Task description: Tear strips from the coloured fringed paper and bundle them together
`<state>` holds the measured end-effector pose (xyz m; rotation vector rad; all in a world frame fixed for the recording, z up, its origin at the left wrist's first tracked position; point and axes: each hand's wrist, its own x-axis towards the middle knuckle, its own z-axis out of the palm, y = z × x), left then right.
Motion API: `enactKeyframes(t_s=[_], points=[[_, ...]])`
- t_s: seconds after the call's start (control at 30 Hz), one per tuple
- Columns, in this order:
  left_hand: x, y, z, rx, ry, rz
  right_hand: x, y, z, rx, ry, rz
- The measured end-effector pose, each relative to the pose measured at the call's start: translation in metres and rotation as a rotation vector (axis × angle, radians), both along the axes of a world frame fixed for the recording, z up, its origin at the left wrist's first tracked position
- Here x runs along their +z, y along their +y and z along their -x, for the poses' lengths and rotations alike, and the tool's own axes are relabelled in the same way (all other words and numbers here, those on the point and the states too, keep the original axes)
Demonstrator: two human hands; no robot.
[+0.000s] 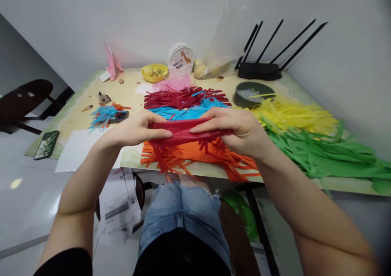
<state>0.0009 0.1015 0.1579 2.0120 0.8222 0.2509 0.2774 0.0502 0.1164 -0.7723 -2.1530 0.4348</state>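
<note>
Left hand (139, 128) closed on left end of red paper (181, 136), thumb on near side, fingers behind; right hand (236, 130) closed on right end the same way, thumb lying along it; paper is a folded band held level between both hands, above near edge of table (132, 96), fringe hanging at its left end; orange fringe (191, 151) below it, at near edge; blue fringe (160, 113) just beyond the hands, dark red fringe (166, 100) farther, pink paper (177, 82) farther still; right side: yellow fringe (302, 117), green fringe (330, 157) nearer, overlapping it; dark bowl (240, 102) left of yellow, router (259, 71) far right; left side: white sheet (81, 149) near, phone (46, 144) left of it, blue-orange tassels (104, 115) beyond; far side: pink stand (113, 66) left, yellow dish (145, 77), giraffe box (180, 70), clear bag (221, 43) right of box.
</note>
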Motion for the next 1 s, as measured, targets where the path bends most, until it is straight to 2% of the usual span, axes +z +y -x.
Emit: enactKeyframes(t_s=[0.13,0.23,0.33,0.53,0.7,0.83,1.0], points=[[0.000,0.000,0.000,0.004,0.066,-0.112,0.013,0.001,-0.020,0.135,-0.175,0.237],[0.001,-0.004,-0.005,0.022,0.096,-0.185,0.010,0.006,-0.013,0.024,-0.043,0.378],[0.001,-0.010,-0.008,0.052,0.085,-0.231,0.001,0.007,0.007,-0.122,0.042,0.433],[-0.009,-0.019,-0.006,0.257,-0.071,-0.343,-0.004,-0.005,0.022,-0.291,0.186,0.370],[-0.018,-0.021,0.000,0.353,-0.259,-0.187,-0.005,-0.013,0.017,-0.231,0.294,0.383],[-0.028,-0.019,0.010,0.252,-0.422,-0.043,-0.014,-0.016,0.014,-0.174,0.406,0.330],[-0.035,-0.019,0.019,0.136,-0.496,0.007,-0.018,-0.016,0.010,-0.035,0.390,0.282]])
